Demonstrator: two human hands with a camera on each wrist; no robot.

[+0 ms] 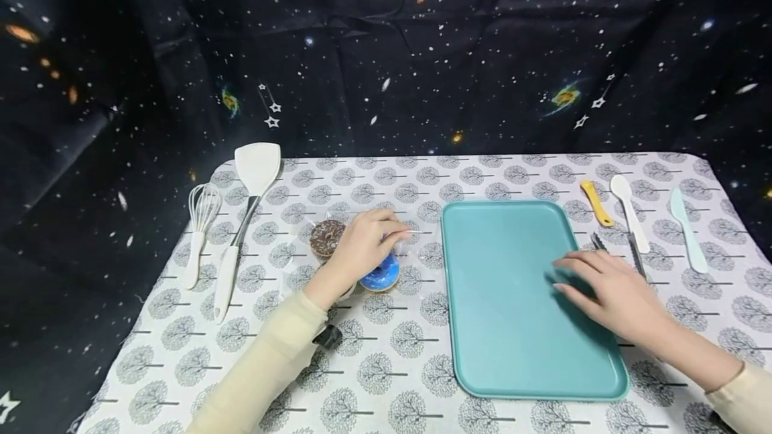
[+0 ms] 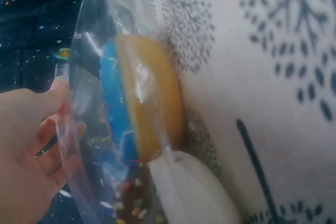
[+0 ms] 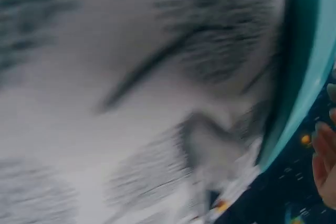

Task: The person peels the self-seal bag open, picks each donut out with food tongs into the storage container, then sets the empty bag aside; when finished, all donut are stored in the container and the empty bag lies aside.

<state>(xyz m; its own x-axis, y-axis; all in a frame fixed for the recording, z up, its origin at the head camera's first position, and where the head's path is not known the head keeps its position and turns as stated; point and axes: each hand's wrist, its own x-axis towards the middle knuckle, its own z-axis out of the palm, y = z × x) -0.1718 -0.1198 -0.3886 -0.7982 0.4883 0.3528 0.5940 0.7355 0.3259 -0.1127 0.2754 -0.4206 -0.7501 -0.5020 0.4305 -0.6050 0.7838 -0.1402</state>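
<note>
My left hand (image 1: 362,246) pinches the edge of a clear plastic bag (image 2: 84,145) between thumb and fingers. Inside the bag are a blue-iced donut (image 1: 381,276) and a chocolate donut (image 1: 326,238) with sprinkles. A smooth white piece (image 2: 191,192) sits beside them in the left wrist view; its kind is unclear. My right hand (image 1: 612,290) is held over the right edge of a teal tray (image 1: 512,300), fingers loosely bent and holding nothing. Partly hidden behind that hand lies a utensil with a dark end (image 1: 597,241).
Left of the bag lie a white whisk (image 1: 198,233) and a white spatula (image 1: 241,233). On the right are a yellow-handled tool (image 1: 597,204), a white spoon (image 1: 630,213) and a mint knife (image 1: 689,231). A dark starry cloth (image 1: 386,52) hangs behind the table.
</note>
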